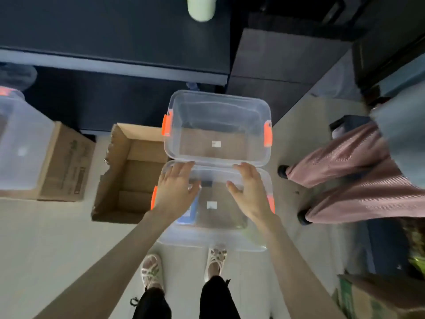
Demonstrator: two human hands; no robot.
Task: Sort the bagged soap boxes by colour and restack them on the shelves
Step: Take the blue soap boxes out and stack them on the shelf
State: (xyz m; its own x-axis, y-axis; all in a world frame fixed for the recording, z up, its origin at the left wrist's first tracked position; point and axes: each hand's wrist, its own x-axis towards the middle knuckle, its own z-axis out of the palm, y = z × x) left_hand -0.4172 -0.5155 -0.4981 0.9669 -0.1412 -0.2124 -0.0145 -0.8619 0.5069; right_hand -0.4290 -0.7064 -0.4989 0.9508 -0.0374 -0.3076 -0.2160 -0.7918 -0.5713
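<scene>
Two clear plastic bins with orange latches stand on the floor in front of me. The far bin [266,111] holds nothing. Over the near bin [259,247] my left hand [176,192] and my right hand [248,192] hover with fingers spread and straight, holding nothing. Under my left hand a blue bagged soap box [187,215] lies in the near bin. Whether my fingers touch the bin is unclear. A dark shelf unit [115,63] runs across the back.
An open cardboard box [128,171] sits left of the bins. Further left, a closed carton [66,162] carries another clear bin [20,143]. A person in pink trousers [354,180] stands at the right. A green-printed carton [377,298] is at bottom right.
</scene>
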